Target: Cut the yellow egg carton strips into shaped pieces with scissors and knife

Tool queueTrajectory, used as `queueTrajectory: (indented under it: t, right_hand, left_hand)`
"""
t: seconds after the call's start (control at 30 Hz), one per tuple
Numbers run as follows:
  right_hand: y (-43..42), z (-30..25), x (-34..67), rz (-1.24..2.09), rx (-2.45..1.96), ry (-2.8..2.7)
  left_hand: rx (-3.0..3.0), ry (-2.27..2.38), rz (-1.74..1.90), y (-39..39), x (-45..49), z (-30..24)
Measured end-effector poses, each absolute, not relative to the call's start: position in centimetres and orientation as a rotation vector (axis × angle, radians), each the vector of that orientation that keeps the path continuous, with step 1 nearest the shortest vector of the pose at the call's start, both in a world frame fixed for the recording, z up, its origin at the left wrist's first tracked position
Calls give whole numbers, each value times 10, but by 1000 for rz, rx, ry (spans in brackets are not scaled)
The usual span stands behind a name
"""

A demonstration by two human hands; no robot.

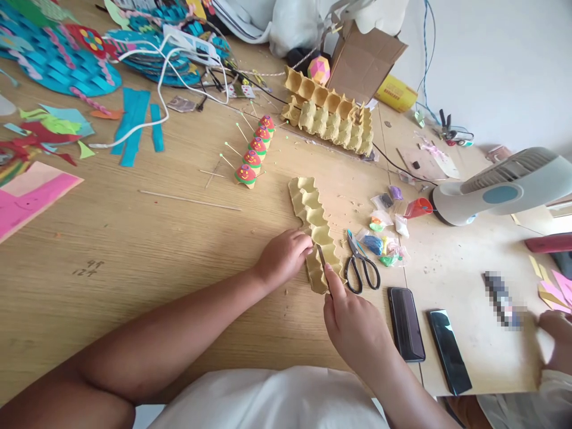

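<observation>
A yellow egg carton strip [316, 213] lies cup side up on the wooden table in front of me. My left hand [284, 257] grips its left edge, fingers closed on the carton. In my right hand [357, 322] is a slim knife [320, 256], index finger stretched along its back. The blade touches the carton between two cups, close to my left fingertips; most of the handle is hidden in my fist. Just right of the strip lie black-handled scissors [360, 268]. Beyond it stands a painted red and green carton caterpillar [254, 156] with thin sticks poking out.
More egg cartons [330, 119] lie at the back beside a cardboard box [364, 59]. Bags of coloured clay [379, 244], a white fan [500, 185] and two phones [406, 325] are on the right. Another person's hand [556, 333] rests at the right edge. A thin stick [190, 200] lies left.
</observation>
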State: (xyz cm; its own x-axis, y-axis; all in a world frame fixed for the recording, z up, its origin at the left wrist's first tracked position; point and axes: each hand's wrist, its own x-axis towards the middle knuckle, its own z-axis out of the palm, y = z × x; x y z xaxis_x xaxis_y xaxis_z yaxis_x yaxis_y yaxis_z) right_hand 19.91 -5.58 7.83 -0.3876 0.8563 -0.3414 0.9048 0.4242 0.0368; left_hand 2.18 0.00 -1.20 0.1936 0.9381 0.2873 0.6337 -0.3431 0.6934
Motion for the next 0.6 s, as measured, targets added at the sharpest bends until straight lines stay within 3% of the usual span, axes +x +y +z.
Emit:
queueTrajectory:
  t: [0.6]
  right_hand:
    - [-52,76,194,-177,1525,2365]
  left_hand:
    - [2047,1453,985,0,21,-13]
